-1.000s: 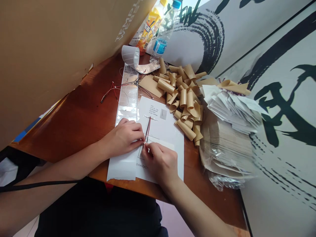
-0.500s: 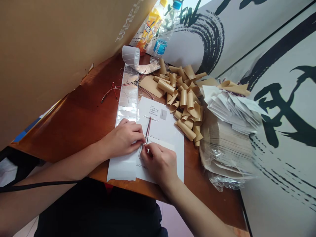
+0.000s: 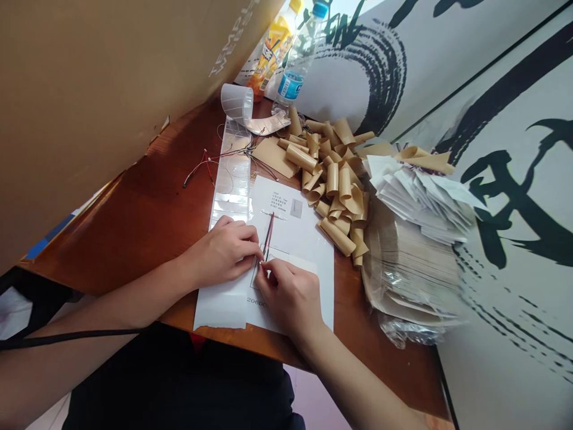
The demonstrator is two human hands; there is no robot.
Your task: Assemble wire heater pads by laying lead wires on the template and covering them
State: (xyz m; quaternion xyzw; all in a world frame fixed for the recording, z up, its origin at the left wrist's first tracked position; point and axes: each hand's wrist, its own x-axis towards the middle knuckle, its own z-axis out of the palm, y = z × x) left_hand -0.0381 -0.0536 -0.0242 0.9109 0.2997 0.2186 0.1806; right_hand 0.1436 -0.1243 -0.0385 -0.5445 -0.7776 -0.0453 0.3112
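Observation:
A thin red and black wire lead (image 3: 270, 232) lies lengthwise on a printed white sheet (image 3: 304, 233), its far end at a short strip of clear tape. Its near end reaches the fingertips of both hands. My left hand (image 3: 230, 248) is closed in a pinch at that end, resting partly over a strip of labels (image 3: 230, 200). From the other side, my right hand (image 3: 293, 292) pinches the same end with thumb and forefinger. The connector tip is mostly hidden by the fingers.
Rolled brown paper pieces (image 3: 333, 179) are heaped behind the sheet. Loose wire leads (image 3: 206, 164) lie back left. Two bottles (image 3: 290, 86) stand at the back. Right are white papers (image 3: 421, 191) on a plastic-wrapped stack (image 3: 412, 269). A large cardboard panel (image 3: 111, 71) borders the left.
Both hands stay almost in place at the wire's near end. Only a very slight shift of the fingertips shows.

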